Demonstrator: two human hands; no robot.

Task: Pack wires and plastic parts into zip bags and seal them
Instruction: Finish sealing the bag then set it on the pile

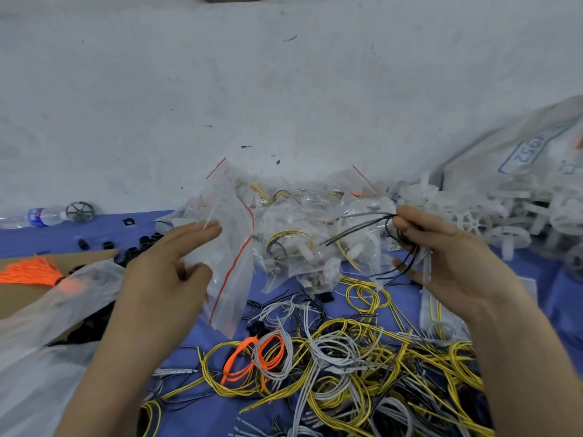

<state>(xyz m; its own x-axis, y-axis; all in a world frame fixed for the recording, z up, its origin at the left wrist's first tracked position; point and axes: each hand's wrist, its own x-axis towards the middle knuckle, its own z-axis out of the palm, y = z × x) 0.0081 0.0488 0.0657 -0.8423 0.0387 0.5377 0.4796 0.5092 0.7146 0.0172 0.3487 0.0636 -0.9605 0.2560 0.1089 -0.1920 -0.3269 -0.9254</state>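
My left hand [164, 263] holds an empty clear zip bag [232, 263] with a red seal line, thumb under it and fingers stretched along its top. My right hand [441, 250] pinches a small bundle of black and grey wires [372, 225] whose ends point left toward the bag. Behind the hands lies a heap of filled zip bags [303, 222] with wires and white parts inside. Loose yellow, grey, black and orange wires [331, 357] cover the blue cloth in front.
White plastic wheel parts [492, 216] spill from a large sack [520, 152] at right. Black plastic parts [138, 244], orange wires [28, 272] on cardboard and a white plastic bag [47, 326] lie left. A water bottle [34, 217] lies by the wall.
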